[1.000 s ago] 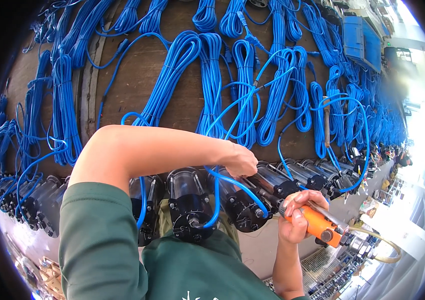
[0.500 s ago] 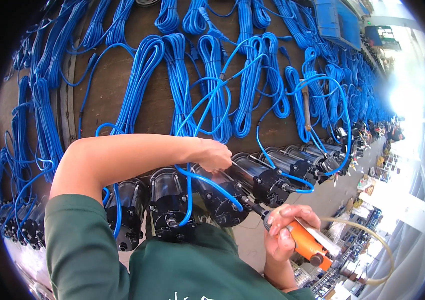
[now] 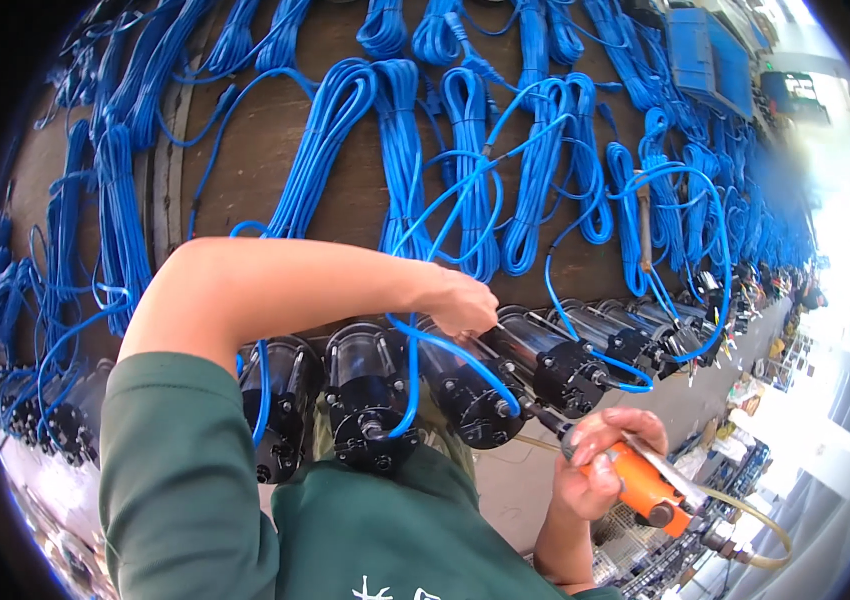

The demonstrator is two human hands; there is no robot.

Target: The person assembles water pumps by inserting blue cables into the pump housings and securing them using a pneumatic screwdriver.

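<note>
My right hand [image 3: 593,462] is wrapped around an orange air screwdriver [image 3: 647,488] with a hose at its rear. The tool's dark tip meets the near black end cap of a clear-walled cylinder unit [image 3: 475,400], at its right edge. Across the body reaches my left arm. My left hand [image 3: 462,305] is closed at the far end of that same unit, close to a thin metal rod; what its fingertips pinch is hidden. A blue cable [image 3: 465,358] comes out of the unit's near cap.
Similar cylinder units [image 3: 370,395] stand in a row along the table edge, left and right. Coiled blue cables [image 3: 325,145] cover the brown tabletop [image 3: 245,190]. A wooden-handled tool [image 3: 644,230] lies among the coils. A blue crate [image 3: 710,62] is at the far right.
The whole scene has shifted a little to the right in the picture. Both hands stay at the same cylinder unit, and the screwdriver tip is still at its cap.
</note>
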